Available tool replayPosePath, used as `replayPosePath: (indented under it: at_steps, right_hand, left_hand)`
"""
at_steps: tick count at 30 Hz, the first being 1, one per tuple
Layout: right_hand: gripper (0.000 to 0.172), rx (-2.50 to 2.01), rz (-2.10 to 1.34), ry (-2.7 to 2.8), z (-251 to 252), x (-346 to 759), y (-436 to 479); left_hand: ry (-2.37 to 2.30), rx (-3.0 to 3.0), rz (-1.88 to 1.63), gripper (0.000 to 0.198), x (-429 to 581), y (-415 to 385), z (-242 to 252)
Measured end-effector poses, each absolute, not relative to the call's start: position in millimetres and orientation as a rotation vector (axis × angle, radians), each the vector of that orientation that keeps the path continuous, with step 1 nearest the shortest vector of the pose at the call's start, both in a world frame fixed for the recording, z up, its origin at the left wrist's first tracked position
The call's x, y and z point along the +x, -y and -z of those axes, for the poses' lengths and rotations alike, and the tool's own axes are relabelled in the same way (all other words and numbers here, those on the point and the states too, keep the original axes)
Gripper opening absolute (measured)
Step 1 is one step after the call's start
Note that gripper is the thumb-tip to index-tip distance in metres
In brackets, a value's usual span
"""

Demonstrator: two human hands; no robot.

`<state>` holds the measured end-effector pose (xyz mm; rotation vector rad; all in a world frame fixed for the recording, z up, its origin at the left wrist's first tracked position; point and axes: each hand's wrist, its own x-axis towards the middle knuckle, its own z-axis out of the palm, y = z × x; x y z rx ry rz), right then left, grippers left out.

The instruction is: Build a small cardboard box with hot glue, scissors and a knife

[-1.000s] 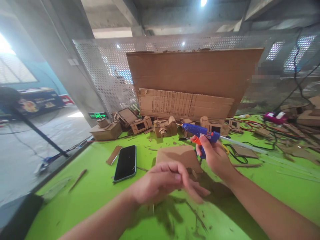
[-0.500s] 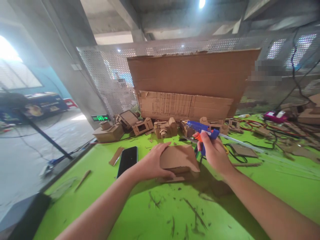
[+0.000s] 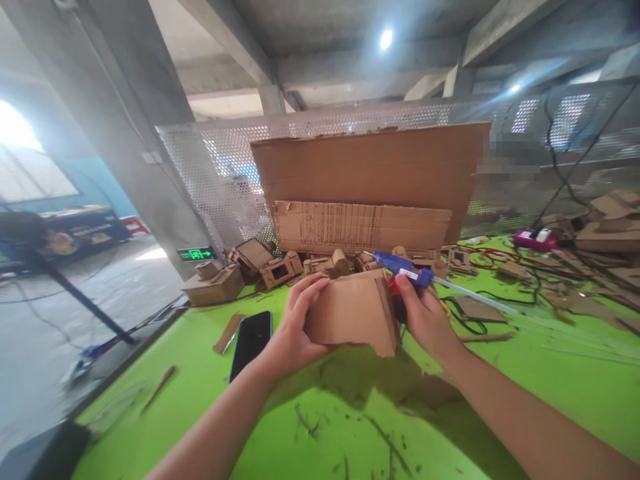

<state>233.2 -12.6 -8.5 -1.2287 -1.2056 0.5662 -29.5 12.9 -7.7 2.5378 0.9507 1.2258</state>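
My left hand [image 3: 295, 327] grips the left side of a small cardboard box [image 3: 350, 308], thumb below and fingers over its far edge. The box is tilted above the green table, its broad plain face turned toward me and its shadow falling beneath. Closed around the handle of a blue hot glue gun [image 3: 400, 265], my right hand [image 3: 427, 319] is just to the right of the box. The gun's nozzle points left, past the box's far edge, and a clear glue stick [image 3: 465, 292] sticks out of its back. The fingers around the handle are partly hidden.
A phone [image 3: 251, 341] and a cardboard strip [image 3: 229, 335] lie left of my left hand. Several cardboard models [image 3: 283, 268] line the back before a large upright cardboard sheet [image 3: 370, 167]. Cables [image 3: 493, 253] and scraps are at right. A thin stick [image 3: 159, 388] lies at left.
My left hand has raised the box and tipped it so its broad face turns toward me. The glue gun has come closer to the box's right end. The view has shifted slightly.
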Motion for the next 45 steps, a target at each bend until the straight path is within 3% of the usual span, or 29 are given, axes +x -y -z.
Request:
replayPosePath:
  at_steps: [7, 12, 13, 16, 19, 25, 28, 33, 45]
  right_hand:
    - [0.051, -1.269, -0.504, 1.327, 6, 231, 15]
    - [0.049, -1.233, -0.536, 1.242, 11, 239, 11]
    - [0.048, -1.226, -0.535, 1.230, 12, 239, 11]
    - [0.047, -1.214, -0.467, 1.235, 11, 237, 13]
    - [0.044, -1.182, -0.379, 1.235, 6, 234, 14]
    - [0.037, -1.085, -0.244, 1.236, -6, 241, 9]
    - [0.031, -1.063, -0.352, 1.258, -5, 243, 12]
    - [0.025, -0.952, -0.606, 1.517, 5, 235, 25]
    - [0.012, -0.891, -0.492, 1.916, 2, 232, 37]
  left_hand:
    - [-0.969, 2.512, -1.281, 0.098, -26, -17, 19]
    - [-0.908, 2.131, -1.325, 0.126, -24, -9, 9]
    - [-0.907, 1.945, -1.280, 0.122, -22, -6, 7]
    - [-0.903, 1.450, -1.022, 0.079, -18, 0, 1]
    - [-0.826, 1.365, -0.938, 0.062, -17, 1, -2]
    - [-1.060, 1.619, -1.208, 0.068, -16, -5, -5]
    - [-1.128, 1.635, -1.328, 0.063, -13, -5, -2]
    - [-1.226, 1.758, -1.340, 0.060, -10, -4, 4]
    - [-1.192, 1.946, -1.433, 0.056, -7, 1, 10]
